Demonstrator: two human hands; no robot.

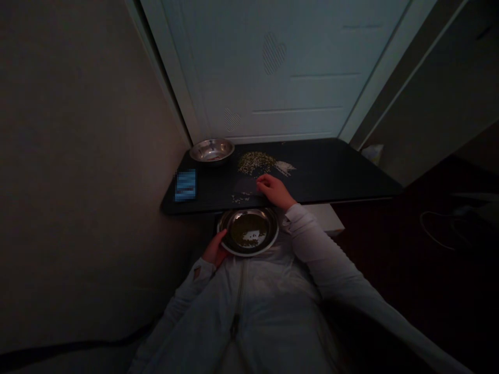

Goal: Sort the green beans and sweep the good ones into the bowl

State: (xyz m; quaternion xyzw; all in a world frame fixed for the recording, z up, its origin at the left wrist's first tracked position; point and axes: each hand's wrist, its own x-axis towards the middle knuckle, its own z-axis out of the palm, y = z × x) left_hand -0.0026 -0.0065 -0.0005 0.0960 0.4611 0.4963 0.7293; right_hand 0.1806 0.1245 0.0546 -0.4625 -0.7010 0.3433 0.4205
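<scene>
My left hand (215, 250) grips the left rim of a shiny metal bowl (248, 254), held at my lap just under the table's front edge. Small green beans (249, 228) lie in the bottom of that bowl. Over the table, my right hand (275, 189) has its fingers curled and pressed together, close to a few scattered white grains (241, 197). Whatever may be between those fingertips is too small to see. Behind it lies a mixed heap of green beans and pale grains (255, 162), with a small pile of white grains (285, 167) touching its right side.
A second metal bowl (212, 150) stands at the back left of the dark table (331, 171). In front of it lies a phone-like device with a blurred blue screen (185, 185). A white box (326, 219) sits below the table's front edge. A white door (249, 78) rises behind.
</scene>
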